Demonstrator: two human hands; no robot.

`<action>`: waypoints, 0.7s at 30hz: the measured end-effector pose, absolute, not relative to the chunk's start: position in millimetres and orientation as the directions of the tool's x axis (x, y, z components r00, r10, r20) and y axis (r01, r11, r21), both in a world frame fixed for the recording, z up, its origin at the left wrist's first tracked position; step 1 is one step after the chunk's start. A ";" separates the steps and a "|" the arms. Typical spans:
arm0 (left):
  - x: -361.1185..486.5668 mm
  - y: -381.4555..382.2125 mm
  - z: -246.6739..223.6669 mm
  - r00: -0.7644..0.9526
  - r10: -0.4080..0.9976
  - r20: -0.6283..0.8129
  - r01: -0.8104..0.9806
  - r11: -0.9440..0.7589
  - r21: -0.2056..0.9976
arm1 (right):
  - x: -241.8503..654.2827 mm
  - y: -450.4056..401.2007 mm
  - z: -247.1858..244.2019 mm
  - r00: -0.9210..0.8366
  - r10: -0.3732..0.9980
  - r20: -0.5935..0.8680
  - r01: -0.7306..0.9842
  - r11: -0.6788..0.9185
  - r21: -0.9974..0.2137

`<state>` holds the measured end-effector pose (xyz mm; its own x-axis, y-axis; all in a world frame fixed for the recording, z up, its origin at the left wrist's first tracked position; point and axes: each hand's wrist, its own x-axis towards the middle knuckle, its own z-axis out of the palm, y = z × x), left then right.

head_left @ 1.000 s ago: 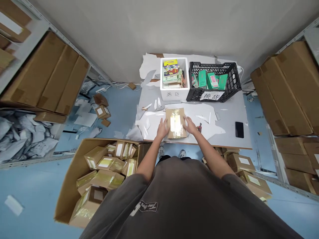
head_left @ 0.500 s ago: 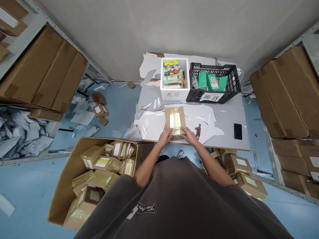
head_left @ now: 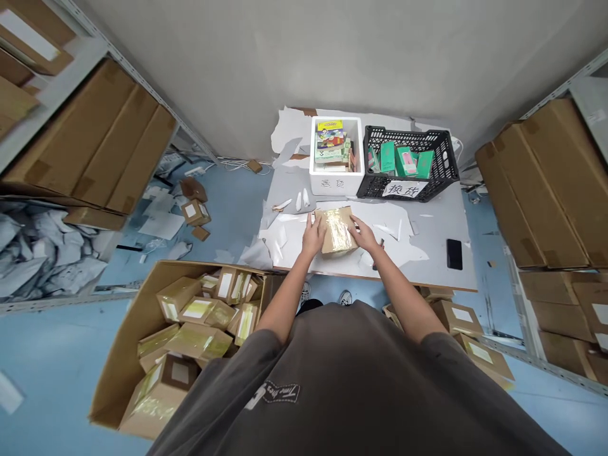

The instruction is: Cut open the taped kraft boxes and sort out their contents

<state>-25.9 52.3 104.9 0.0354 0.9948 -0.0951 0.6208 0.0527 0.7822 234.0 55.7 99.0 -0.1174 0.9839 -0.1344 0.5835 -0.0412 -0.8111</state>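
Note:
A small brown cardboard box point(head_left: 338, 229) with shiny clear tape down its middle is between my hands over the front of the table. My left hand point(head_left: 313, 235) grips its left side, and my right hand point(head_left: 363, 234) grips the right side near the far corner. The face with tape is turned up; no white label shows on it. A red and black box cutter point(head_left: 381, 243) lies beside my right wrist, partly hidden by the arm. Torn white paper scraps point(head_left: 304, 199) are scattered beyond my left hand.
At the table's back stand a white foam box point(head_left: 337, 185) of small packages and a black crate point(head_left: 444, 174) of green boxes. A phone point(head_left: 454, 254) lies at right. A large carton point(head_left: 121, 342) of taped parcels stands at lower left. Shelves with cartons point(head_left: 558, 183) flank both sides.
The box has been turned over in my hands: its white label faced up before, and now a taped face does. Both hands have shifted slightly away from me, along its sides.

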 end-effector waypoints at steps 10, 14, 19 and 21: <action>-29.9 -30.9 91.4 0.152 0.981 -0.117 0.559 0.012 0.829 | 231.9 -30.2 87.7 -0.100 0.993 -0.067 0.564 0.001 -0.826; -38.5 -4.2 117.8 0.020 0.993 -0.112 0.626 0.075 0.776 | 229.2 1.3 121.9 -0.101 0.993 -0.056 0.663 0.025 -0.748; -41.0 37.6 115.5 -0.019 0.971 -0.240 0.649 0.194 0.736 | 207.5 56.2 118.7 -0.199 0.968 -0.151 0.751 0.052 -0.658; -37.5 38.5 100.5 0.110 0.939 -0.327 0.649 0.182 0.739 | 197.6 62.9 102.9 -0.191 0.942 -0.276 0.796 -0.016 -0.605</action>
